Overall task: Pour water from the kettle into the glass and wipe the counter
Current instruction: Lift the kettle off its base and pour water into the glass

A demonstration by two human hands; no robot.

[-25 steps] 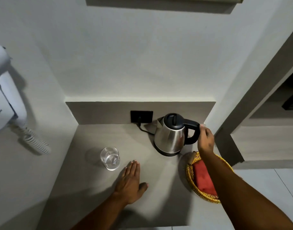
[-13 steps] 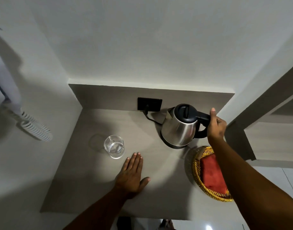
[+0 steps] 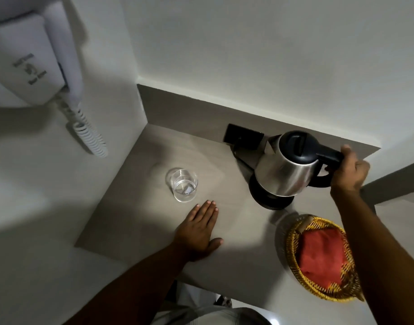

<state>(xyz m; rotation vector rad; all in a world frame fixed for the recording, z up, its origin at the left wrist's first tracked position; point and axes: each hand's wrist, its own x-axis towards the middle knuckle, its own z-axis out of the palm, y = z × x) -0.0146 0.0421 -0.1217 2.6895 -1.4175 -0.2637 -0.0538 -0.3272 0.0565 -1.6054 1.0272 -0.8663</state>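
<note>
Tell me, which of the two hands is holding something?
The right hand. It grips the black handle of the kettle, while the left hand lies flat and empty on the counter near the glass.

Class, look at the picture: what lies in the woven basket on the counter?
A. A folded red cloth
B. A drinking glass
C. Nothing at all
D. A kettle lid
A: a folded red cloth fills the yellow woven basket, while the glass stands apart on the counter.
</note>
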